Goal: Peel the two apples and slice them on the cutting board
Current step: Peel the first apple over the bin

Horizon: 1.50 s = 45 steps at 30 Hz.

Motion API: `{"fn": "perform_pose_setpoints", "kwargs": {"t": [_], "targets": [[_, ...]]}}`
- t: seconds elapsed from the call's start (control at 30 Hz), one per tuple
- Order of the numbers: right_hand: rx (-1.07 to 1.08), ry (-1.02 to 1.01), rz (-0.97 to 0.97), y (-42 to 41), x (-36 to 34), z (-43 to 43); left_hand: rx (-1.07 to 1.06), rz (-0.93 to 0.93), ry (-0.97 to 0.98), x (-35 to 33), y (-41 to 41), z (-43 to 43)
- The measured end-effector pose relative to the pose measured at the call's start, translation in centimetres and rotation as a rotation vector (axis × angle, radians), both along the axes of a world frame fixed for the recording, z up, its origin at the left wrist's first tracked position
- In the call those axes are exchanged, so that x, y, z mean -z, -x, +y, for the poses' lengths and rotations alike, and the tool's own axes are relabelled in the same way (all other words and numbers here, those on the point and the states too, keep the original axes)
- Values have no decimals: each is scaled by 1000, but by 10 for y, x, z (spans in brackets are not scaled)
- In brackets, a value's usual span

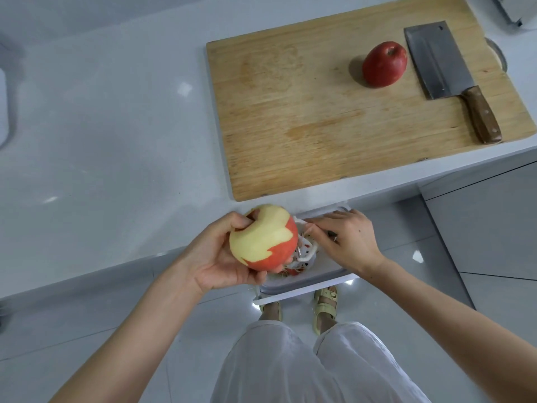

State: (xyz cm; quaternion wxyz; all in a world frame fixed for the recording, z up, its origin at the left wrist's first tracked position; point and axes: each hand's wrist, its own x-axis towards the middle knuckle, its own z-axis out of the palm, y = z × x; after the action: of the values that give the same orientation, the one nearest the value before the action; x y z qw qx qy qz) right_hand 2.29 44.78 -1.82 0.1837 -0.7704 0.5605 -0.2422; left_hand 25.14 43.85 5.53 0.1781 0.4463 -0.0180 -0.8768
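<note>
My left hand point(216, 258) grips a partly peeled apple point(263, 238), pale flesh on its upper left and red skin on its lower right, held off the counter's front edge. My right hand point(345, 241) holds a white peeler point(305, 242) whose head lies against the apple's right side. A whole red apple point(384, 64) stands on the wooden cutting board point(290, 117) at the upper right. Beside it lies a cleaver point(441, 65) with a brown wooden handle.
A grey bin point(325, 274) with red peel scraps hangs below the counter edge under my hands. The white countertop point(116, 141) stretches left toward a sink edge point(4, 112). My feet in pale sandals stand on the tiled floor.
</note>
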Motion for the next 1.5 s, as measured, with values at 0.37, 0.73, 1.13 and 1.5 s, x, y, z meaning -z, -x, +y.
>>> {"fn": "perform_pose_setpoints", "kwargs": {"t": [0.37,0.73,1.13,1.5], "targets": [[167,-725,-286,-5,-30,6,-145,-38,-20,10,-3,3],[-42,250,-84,-18,-43,-5,-116,-161,13,9,8,8],[-33,126,-241,-13,-27,-4,-29,-156,-75,10,9,8],[81,-151,-74,-5,11,6,-3,-14,27,2,6,-3]]}}
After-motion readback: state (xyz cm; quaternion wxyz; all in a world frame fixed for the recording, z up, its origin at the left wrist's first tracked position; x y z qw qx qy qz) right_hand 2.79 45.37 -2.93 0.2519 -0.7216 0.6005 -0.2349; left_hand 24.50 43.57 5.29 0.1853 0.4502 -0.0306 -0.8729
